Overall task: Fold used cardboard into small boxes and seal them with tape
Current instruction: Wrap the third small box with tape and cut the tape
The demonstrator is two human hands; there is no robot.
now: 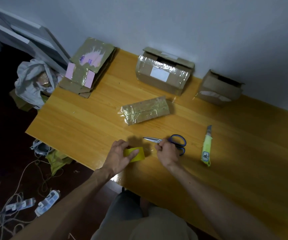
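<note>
Hands (120, 153) (167, 151) grip tape (138, 154), scissors (178, 141) (knife (207, 146) label unreadable)

Both forearms (67, 201) bare right to the frame edge, L hand (120, 153) and R hand (167, 151) uncovered too; at 6 o'clock, lap in loose grey-khaki cloth (139, 226) w/ soft folds, shorts or trousers can't tell, dark gap btwn the 2 legs.
</note>
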